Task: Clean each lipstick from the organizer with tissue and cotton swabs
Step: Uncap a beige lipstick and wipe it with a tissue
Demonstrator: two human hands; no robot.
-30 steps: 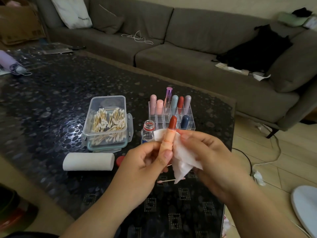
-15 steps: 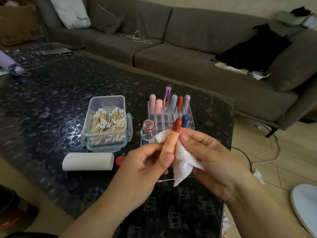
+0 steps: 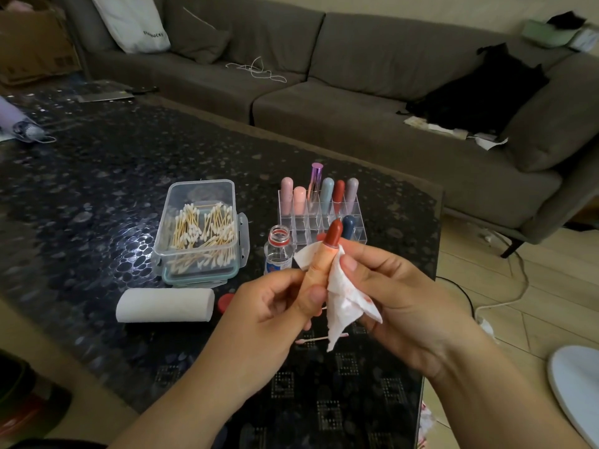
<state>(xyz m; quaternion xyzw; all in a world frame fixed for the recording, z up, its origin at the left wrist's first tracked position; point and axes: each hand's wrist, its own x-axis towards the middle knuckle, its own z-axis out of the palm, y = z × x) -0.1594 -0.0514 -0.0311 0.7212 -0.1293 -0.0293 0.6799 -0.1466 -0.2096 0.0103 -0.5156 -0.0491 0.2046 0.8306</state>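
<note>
1. Lipstick (image 3: 325,254), red tip up, is held above the table (image 3: 97,189), near the organizer (image 3: 321,218).
2. Left hand (image 3: 275,312) grips its peach tube, thumb and fingers curled round it.
3. Right hand (image 3: 398,296) pinches a stained tissue (image 3: 340,303) against the tube.
4. Cotton swabs (image 3: 201,234) fill a clear box at left.

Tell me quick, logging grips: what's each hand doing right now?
Left hand: grips the lipstick.
Right hand: pinches the tissue against the lipstick.
</note>
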